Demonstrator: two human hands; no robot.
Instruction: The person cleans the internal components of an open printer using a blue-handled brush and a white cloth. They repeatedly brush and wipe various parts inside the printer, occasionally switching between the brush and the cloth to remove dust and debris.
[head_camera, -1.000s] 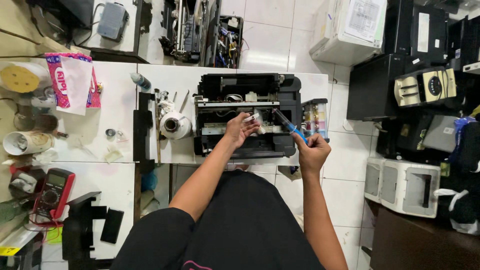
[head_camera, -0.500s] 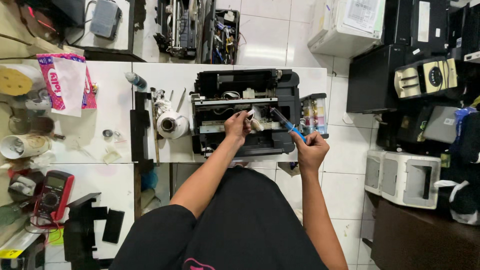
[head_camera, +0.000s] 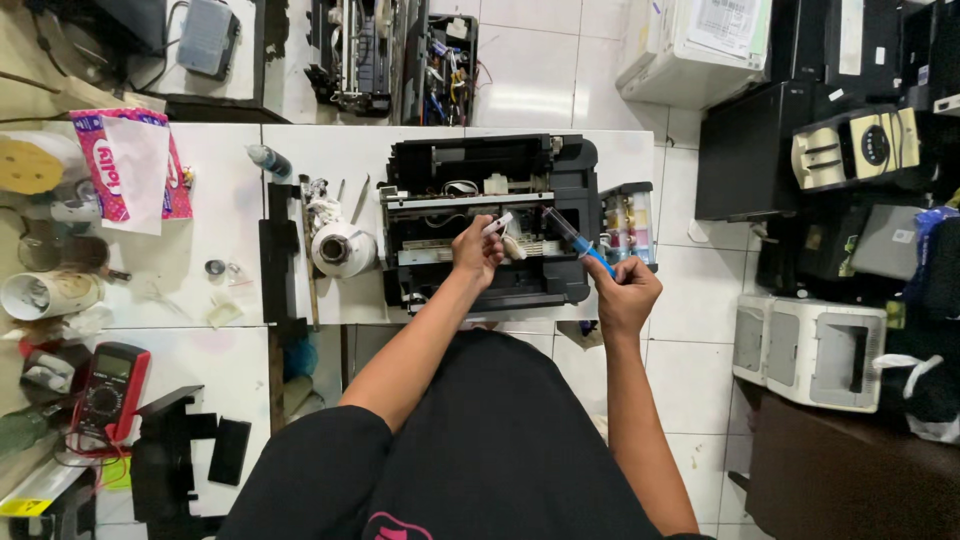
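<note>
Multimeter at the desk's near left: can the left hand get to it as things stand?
Probably not right away. The left hand is pinching a small white part inside the opened printer; the red multimeter lies far left. Nothing blocks the way, but the hand is occupied.

The opened printer (head_camera: 490, 225) in the middle of the white desk (head_camera: 230, 270) is black, with pale grey and white parts inside. Its ink tank block (head_camera: 628, 225) on the right shows dark, yellow and pinkish chambers. The right hand (head_camera: 622, 293) holds a syringe (head_camera: 578, 240) with a clear barrel and blue plunger end; the left hand (head_camera: 477, 250) pinches something small and white. Far left lies a pink-and-white packet (head_camera: 133, 165). Near left sits a red multimeter (head_camera: 108, 390) with a black dial. The floor tiles (head_camera: 690, 330) are white. The person's shirt (head_camera: 480, 450) is black, with a pink mark at the near edge.
</note>
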